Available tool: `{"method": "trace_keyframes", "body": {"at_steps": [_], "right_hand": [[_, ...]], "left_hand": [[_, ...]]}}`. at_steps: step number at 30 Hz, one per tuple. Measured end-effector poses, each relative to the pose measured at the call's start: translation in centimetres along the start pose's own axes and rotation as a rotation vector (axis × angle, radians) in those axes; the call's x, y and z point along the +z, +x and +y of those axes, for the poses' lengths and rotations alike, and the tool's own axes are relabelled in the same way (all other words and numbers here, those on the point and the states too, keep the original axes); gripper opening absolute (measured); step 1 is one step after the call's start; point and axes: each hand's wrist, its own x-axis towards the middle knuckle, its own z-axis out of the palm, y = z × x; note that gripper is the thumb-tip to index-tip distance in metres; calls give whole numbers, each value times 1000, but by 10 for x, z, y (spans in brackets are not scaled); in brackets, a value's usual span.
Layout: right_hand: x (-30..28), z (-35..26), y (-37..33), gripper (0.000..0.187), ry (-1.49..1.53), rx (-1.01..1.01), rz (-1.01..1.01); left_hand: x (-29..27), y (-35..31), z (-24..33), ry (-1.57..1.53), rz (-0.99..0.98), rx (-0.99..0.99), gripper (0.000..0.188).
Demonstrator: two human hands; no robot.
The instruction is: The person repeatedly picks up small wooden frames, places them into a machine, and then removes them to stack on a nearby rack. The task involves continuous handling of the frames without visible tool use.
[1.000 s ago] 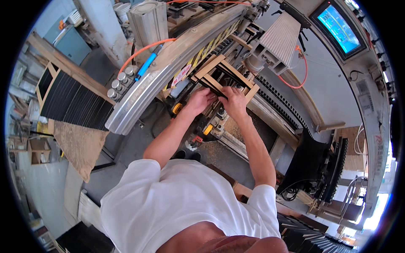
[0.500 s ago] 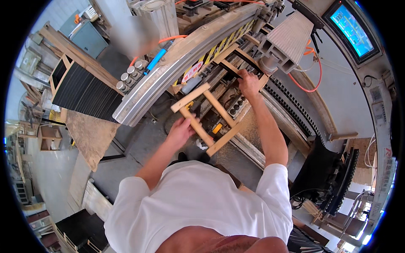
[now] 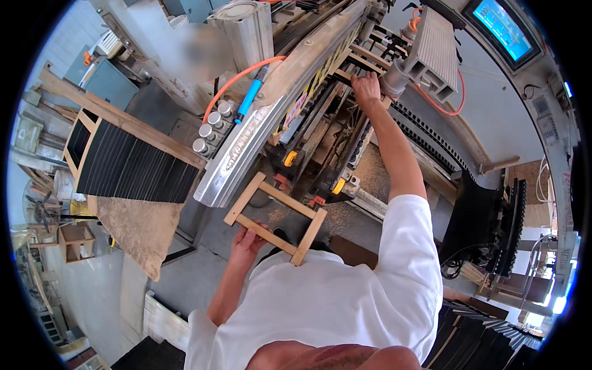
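Observation:
A small rectangular wooden frame (image 3: 245, 198) hangs tilted in front of my body. My left hand (image 3: 248, 242) grips it by the rail nearest me, fingers wrapped on the wood. My right arm reaches far forward into the machine. There my right hand (image 3: 368, 89) has its fingers bent over the near edge of a second wooden frame (image 3: 369, 60), which lies between the machine's rails. The grip of the fingertips is partly hidden by the back of the hand. A ribbed metal beam (image 3: 430, 55) with a round metal cylinder stands just right of this hand.
A long metal beam (image 3: 237, 166) crosses on the left, with a blue tube (image 3: 251, 95) and an orange hose above it. Yellow knobs (image 3: 290, 158) sit on the machine's near rails. A stack of dark frames (image 3: 132, 157) stands left; a lit screen (image 3: 502, 31) is upper right.
My left hand has drawn the small wooden frame back toward my body, away from the machine's rails. My right hand has moved slightly farther forward, along with the frame in the machine.

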Motion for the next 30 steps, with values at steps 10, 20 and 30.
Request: {"method": "trace_keyframes", "body": {"at_steps": [10,20,30], "right_hand": [[38,38,48,25,197,19,19],[176,100,91,18,-121,-164,231],[219,82,117,18,144,49,270]], "left_hand": [[-35,6,-17,-102,255,103,33],[-22,54,-48,-119,161,13,31],[-3,68,-66,-117,233,50,32]]}}
